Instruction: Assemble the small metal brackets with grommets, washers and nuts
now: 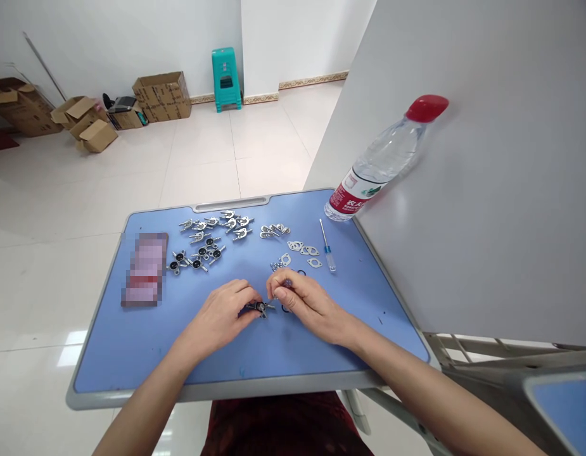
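Note:
My left hand [223,313] is closed on a small metal fitting [261,308] with a dark round centre, keeping it low over the desk. Beside it, my right hand [309,304] is pinched; a thin end shows near its fingertips, but what it holds is hidden. Black rubber rings [286,309] lie partly under the right hand. Just beyond its fingers are tiny screws [276,264] and flat metal gaskets [295,246]. Similar fittings with black centres [203,252] sit farther left, and several without them [230,223] lie behind. Small round metal pieces [274,230] form a row.
A screwdriver [327,248] with a clear blue handle lies to the right. Behind it a red-capped water bottle [375,158] stands by a grey panel [502,190]. A blurred pink rectangular object [144,269] rests at left on the blue desk [131,354]. Cardboard boxes [163,95] and a teal stool [226,79] stand beyond.

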The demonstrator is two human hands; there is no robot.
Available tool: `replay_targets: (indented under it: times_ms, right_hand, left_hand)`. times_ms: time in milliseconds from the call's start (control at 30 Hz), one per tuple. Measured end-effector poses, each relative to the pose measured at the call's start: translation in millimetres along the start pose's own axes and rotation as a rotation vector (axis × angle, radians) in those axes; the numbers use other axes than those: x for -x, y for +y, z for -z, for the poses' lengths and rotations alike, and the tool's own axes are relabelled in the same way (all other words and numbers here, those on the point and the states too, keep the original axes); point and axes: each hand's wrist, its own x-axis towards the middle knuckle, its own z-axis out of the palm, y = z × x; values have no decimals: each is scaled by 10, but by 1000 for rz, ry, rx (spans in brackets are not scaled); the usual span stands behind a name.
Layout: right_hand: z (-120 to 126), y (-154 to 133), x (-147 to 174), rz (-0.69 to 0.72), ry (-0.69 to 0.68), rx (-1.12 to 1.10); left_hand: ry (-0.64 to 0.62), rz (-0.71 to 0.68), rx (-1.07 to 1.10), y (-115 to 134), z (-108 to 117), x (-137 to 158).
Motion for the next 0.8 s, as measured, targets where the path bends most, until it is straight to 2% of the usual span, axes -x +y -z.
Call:
replay_targets:
  times_ms: [167, 367, 800]
  right_hand:
    - [-3, 12, 8, 23, -41, 63]
    - [10, 44, 14, 63, -11, 140]
    - [1, 41, 26, 121, -44, 105]
  left_hand:
    - [-4, 7, -9, 0, -1, 8]
    - [-8, -10, -8, -7, -10, 5]
    - [-12, -11, -12, -15, -10, 5]
